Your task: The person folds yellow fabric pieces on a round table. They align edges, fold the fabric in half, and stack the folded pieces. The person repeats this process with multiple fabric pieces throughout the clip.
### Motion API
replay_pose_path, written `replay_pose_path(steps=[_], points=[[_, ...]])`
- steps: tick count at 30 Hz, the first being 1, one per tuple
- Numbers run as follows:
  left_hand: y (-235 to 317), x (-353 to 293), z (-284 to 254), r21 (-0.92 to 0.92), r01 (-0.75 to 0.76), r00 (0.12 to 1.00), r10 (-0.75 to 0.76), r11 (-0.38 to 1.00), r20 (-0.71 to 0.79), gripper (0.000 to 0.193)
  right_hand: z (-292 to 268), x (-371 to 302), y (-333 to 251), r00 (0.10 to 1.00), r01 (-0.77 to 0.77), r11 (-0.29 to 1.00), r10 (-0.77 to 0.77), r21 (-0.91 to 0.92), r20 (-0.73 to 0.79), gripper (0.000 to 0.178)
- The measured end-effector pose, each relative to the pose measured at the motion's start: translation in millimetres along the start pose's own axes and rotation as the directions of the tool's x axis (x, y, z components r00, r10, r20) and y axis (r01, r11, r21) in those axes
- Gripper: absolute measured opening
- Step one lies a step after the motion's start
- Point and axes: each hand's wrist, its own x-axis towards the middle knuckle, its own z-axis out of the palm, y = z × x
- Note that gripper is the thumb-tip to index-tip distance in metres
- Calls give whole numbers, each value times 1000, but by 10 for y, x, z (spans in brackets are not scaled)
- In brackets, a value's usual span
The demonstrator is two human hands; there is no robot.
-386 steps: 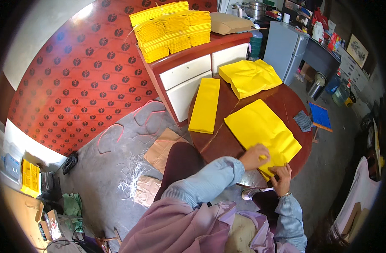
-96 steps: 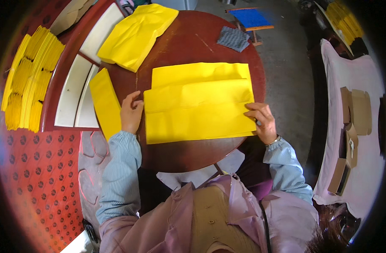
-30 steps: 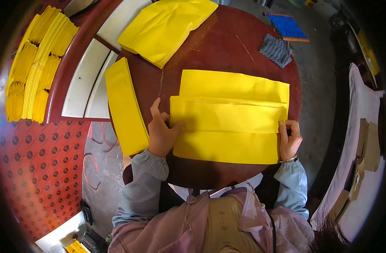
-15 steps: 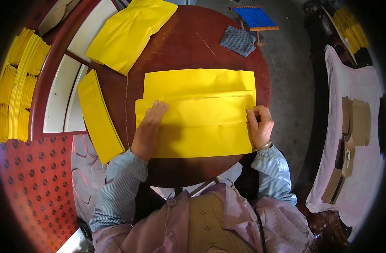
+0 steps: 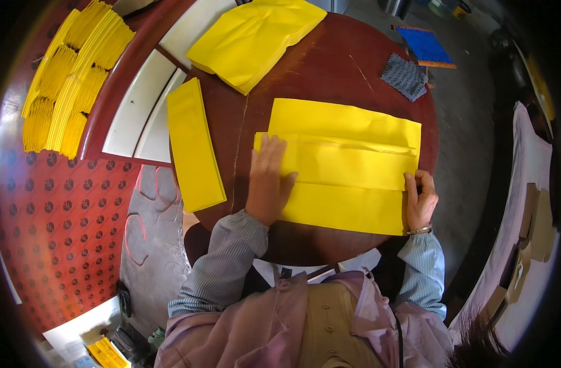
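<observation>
A wide yellow sheet [image 5: 348,210] that looks like paper lies flat on the round dark red table. Across its middle runs a folded yellow band [image 5: 354,161], with a crease line along its upper edge. My left hand [image 5: 268,184] rests flat on the left end of the band, fingers stretched and thumb apart. At the right edge of the sheet, my right hand [image 5: 422,197] is closed, thumb and curled forefinger pinching the border near the band. Whether it grips one layer or more is hidden. Both wrists come out of striped, gathered sleeves.
Left on the round table [image 5: 317,73] lies a narrow folded yellow stack [image 5: 196,147]. Behind it sits a larger yellow pile [image 5: 256,43]. A grey knitted cloth [image 5: 404,77] is at the far right edge. Yellow bundles [image 5: 78,80] stand farther left; a blue-topped stool [image 5: 424,46] stands beyond.
The view has swung left, so everything appears farther right. My left hand has flattened out, its thumb now spread from the fingers. My right hand stays at the sheet's right edge.
</observation>
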Motion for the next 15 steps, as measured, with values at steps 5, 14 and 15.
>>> replay_pose_path(steps=[5,14,15], points=[[-243,-76,-387,3,152,987,-151,988,-57,85,-184,19,-16,975,-93,995,82,44,206,20],[-524,-76,-354,-188,120,991,-128,975,-32,104,-380,72,107,888,-305,918,178,254,424,19],[-512,-64,-350,-172,103,992,-114,980,-55,106,-421,77,133,879,-277,942,168,191,447,18]])
